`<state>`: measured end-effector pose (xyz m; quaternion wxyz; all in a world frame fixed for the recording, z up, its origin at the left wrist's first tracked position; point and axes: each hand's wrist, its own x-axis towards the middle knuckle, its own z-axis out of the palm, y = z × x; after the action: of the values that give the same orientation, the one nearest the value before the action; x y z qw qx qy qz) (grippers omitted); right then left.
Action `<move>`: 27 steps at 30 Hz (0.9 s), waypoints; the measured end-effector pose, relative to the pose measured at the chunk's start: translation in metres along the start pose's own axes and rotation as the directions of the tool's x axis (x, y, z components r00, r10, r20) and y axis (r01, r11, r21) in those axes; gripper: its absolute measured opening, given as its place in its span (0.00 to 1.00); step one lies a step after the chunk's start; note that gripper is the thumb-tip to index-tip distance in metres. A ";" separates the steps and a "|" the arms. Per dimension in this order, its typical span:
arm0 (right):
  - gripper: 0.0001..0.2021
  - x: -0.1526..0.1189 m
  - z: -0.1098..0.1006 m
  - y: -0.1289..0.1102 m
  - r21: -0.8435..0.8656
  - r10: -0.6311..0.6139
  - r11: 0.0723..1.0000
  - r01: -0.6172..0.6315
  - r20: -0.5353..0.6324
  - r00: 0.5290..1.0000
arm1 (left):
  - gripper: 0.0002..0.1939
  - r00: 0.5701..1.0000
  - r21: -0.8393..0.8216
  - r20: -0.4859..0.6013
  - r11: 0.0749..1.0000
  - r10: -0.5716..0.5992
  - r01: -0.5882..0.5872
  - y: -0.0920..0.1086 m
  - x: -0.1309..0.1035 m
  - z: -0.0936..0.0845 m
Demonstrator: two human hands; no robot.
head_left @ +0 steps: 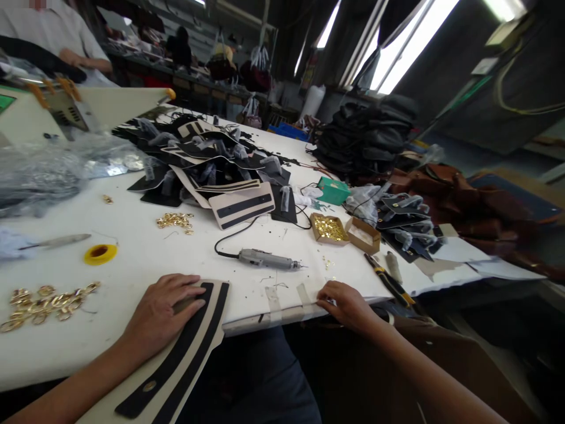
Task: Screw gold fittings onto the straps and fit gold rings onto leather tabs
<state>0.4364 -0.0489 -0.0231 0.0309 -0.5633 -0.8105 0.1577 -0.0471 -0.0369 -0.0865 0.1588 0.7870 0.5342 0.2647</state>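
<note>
My left hand (165, 309) lies on top of a beige leather panel (194, 338) with two black strips, its fingers and thumb stretched over the far end. The panel slants from the table edge towards my lap, and a round metal fitting (149, 386) shows in one strip. At the table's front edge, my right hand (344, 303) has its fingertips pinched together; whatever is between them is hidden. Between and beyond my hands a grey electric screwdriver (269, 259) rests on the table. Small gold pieces (327, 263) are scattered beyond my right hand.
Gold rings (46, 306) and a yellow tape roll (100, 254) lie left. Stacked panels (242, 203) and gold hardware (175, 221) are farther back. Right stand a box of gold pieces (329, 228), another box (362, 235) and pliers (388, 280). A person (57, 41) sits back left.
</note>
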 end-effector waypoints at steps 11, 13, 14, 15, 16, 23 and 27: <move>0.14 0.002 0.012 0.011 0.098 0.002 0.995 0.003 -0.043 0.999 | 0.09 0.998 -0.067 -0.029 0.996 -0.056 0.054 0.019 0.003 -0.013; 0.14 0.001 0.012 0.008 0.022 -0.027 0.999 0.028 -0.025 0.999 | 0.10 0.998 -0.070 -0.030 0.996 -0.058 0.056 0.019 0.002 -0.013; 0.14 0.000 0.013 0.007 -0.011 -0.037 0.999 0.037 -0.023 0.999 | 0.10 0.998 -0.072 -0.031 0.996 -0.059 0.056 0.018 0.002 -0.013; 0.14 -0.001 0.013 0.005 -0.034 -0.044 0.998 0.043 -0.026 0.999 | 0.09 0.998 -0.075 -0.032 0.996 -0.058 0.055 0.018 0.002 -0.013; 0.14 -0.002 0.014 0.004 -0.049 -0.047 0.998 0.045 -0.038 0.998 | 0.09 0.998 -0.077 -0.033 0.996 -0.057 0.054 0.018 0.002 -0.013; 0.16 0.001 0.019 -0.005 0.013 0.074 0.997 -0.073 -0.143 0.987 | 0.10 0.998 -0.087 -0.037 0.995 -0.052 0.048 0.017 0.002 -0.014; 0.18 0.007 0.015 -0.009 0.158 0.208 0.969 -0.188 -0.122 0.970 | 0.09 0.998 -0.090 -0.047 0.995 -0.045 0.041 0.017 0.002 -0.015</move>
<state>0.4221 -0.0491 -0.0359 0.1119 -0.6473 -0.7323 0.1794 -0.0426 -0.0421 -0.0651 0.1862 0.7608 0.5424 0.3038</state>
